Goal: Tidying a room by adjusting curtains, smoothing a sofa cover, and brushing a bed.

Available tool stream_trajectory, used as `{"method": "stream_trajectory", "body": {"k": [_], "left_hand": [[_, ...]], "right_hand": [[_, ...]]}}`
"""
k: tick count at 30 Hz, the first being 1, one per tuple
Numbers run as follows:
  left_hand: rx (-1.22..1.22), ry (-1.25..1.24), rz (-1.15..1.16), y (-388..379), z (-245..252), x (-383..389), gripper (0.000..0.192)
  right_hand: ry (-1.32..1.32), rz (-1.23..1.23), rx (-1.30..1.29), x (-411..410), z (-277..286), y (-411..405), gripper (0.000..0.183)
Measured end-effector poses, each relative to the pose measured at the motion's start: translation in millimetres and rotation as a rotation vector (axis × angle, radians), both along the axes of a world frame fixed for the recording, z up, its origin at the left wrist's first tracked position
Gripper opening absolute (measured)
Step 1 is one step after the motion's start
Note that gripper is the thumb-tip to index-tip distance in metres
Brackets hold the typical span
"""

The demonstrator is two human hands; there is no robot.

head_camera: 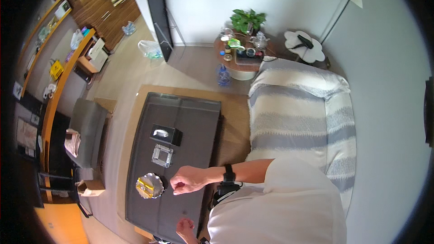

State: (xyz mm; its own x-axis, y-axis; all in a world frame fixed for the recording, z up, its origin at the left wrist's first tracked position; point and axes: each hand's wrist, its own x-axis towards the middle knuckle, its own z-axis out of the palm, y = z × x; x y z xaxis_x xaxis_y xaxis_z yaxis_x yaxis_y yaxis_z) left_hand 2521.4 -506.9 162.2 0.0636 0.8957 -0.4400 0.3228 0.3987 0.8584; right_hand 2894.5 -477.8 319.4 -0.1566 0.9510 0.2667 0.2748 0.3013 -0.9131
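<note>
My right hand [188, 180], with a black band on its wrist, hovers over the dark coffee table [190, 135]. Its fingers are curled in and nothing shows between them. Lower in the view, my left hand [185, 228] is also curled over the table's near edge, with nothing visible in it. A shiny silver dish with a scalloped rim [156, 183] stands just beyond my right hand. It holds yellow packets [145, 188]. Beside it is a square clear glass ashtray [162, 156], followed by a black tissue box [165, 135] with a white tissue showing.
A sofa [288, 122] under a striped cover adjoins the table. Past it stand a round side table [234, 65] crowded with a plant, glassware and bottles, and a flower-shaped stand [295, 44] holding a black hair dryer [305, 41]. A grey bench [86, 128] is opposite.
</note>
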Motion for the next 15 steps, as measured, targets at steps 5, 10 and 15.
{"method": "stream_trajectory", "body": {"k": [5,10,15], "left_hand": [[-0.096,-0.008,-0.168,22.6,-6.0,13.3,0.016],[-0.079,-0.038,-0.151,31.3,10.0,37.8,0.015],[-0.079,0.060,-0.203,17.1,31.5,47.9,0.026]], "right_hand": [[0.000,-0.060,0.001,6.9,-1.5,-3.8,0.028],[-0.063,-0.136,-0.057,17.3,-9.5,-17.9,0.039],[-0.143,-0.145,-0.158,32.9,-1.2,-21.3,0.030]]}}
